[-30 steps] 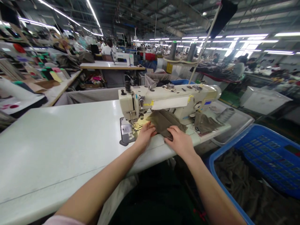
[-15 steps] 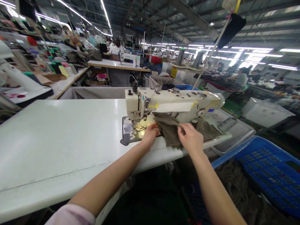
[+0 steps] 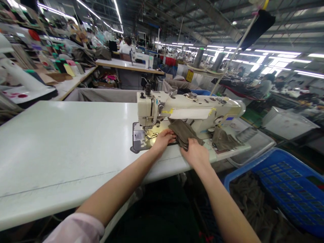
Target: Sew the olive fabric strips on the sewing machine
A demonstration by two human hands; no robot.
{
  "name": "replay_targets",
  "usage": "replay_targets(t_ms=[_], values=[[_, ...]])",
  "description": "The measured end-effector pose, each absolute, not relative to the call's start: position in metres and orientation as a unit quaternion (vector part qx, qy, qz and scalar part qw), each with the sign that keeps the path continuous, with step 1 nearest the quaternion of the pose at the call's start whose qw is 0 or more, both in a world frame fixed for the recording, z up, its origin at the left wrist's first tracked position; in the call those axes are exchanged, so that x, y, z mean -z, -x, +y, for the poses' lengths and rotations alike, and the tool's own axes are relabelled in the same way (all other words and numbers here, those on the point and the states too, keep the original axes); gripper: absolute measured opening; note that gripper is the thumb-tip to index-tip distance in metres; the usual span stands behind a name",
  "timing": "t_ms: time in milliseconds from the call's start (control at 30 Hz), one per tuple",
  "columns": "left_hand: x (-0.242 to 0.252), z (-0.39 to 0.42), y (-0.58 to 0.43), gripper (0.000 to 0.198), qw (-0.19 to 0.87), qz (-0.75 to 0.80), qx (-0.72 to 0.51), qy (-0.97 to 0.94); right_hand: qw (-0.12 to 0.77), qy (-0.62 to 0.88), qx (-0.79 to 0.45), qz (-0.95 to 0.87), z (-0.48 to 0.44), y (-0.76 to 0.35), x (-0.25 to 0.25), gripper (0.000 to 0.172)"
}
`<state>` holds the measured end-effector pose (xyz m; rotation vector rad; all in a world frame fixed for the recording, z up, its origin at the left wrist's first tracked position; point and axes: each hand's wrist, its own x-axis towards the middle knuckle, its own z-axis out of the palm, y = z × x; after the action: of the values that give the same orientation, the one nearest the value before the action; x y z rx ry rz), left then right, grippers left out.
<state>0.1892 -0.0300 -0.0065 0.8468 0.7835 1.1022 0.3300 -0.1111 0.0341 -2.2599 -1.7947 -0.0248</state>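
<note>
A folded brownish-grey fabric piece (image 3: 184, 130) lies on the sewing machine's bed, right of the needle area and under the arm. My left hand (image 3: 163, 140) is at its left edge, fingers closed on the cloth, the fingertips partly hidden. At the front right edge, my right hand (image 3: 196, 152) grips the same piece, thumb in front and fingers on top. The cream sewing machine (image 3: 187, 105) stands just beyond both hands. Its presser foot and lit needle plate (image 3: 152, 135) sit to the left of my left hand, with no cloth under the foot.
The pale table top (image 3: 76, 141) stretches to the left. Another brownish-grey fabric pile (image 3: 225, 139) rests at the table's right end, near a grey thread cone (image 3: 246, 134). A blue plastic basket (image 3: 291, 182) holding similar cloth stands low at the right.
My right hand has come left and lower, and the raised cloth flap now lies flatter, folded over. My left hand stays at the left edge. The view has shifted slightly.
</note>
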Motion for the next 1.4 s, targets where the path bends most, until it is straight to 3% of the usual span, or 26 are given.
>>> replay_targets(t_ms=[100, 400, 667, 800, 933, 1000, 1167, 1400], values=[[0.012, -0.031, -0.19, 0.027, 0.688, 0.368, -0.507, -0.368, 0.159, 0.793, -0.004, -0.588, -0.101, -0.351, -0.039, 0.025], [0.015, -0.035, -0.196, 0.031, 0.687, 0.382, -0.519, -0.336, 0.261, 0.759, -0.055, -0.594, -0.079, -0.42, -0.05, 0.041], [0.015, -0.035, -0.19, 0.034, 0.658, 0.396, -0.547, -0.334, 0.218, 0.757, -0.009, -0.616, -0.102, -0.378, -0.042, 0.035], [0.011, -0.035, -0.19, 0.03, 0.671, 0.389, -0.542, -0.325, 0.192, 0.75, -0.027, -0.632, -0.113, -0.356, -0.024, 0.045], [0.007, -0.034, -0.188, 0.031, 0.673, 0.388, -0.55, -0.307, 0.226, 0.775, -0.054, -0.587, -0.108, -0.369, -0.03, 0.027], [0.006, -0.035, -0.187, 0.034, 0.672, 0.386, -0.554, -0.304, 0.262, 0.783, -0.085, -0.557, -0.104, -0.384, -0.043, 0.021], [0.003, -0.04, -0.186, 0.041, 0.7, 0.355, -0.53, -0.321, 0.348, 0.742, -0.267, -0.507, -0.112, -0.408, -0.068, 0.03], [-0.003, -0.052, -0.184, 0.044, 0.761, 0.28, -0.436, -0.39, 0.419, 0.67, -0.445, -0.421, -0.134, -0.402, -0.061, 0.031]])
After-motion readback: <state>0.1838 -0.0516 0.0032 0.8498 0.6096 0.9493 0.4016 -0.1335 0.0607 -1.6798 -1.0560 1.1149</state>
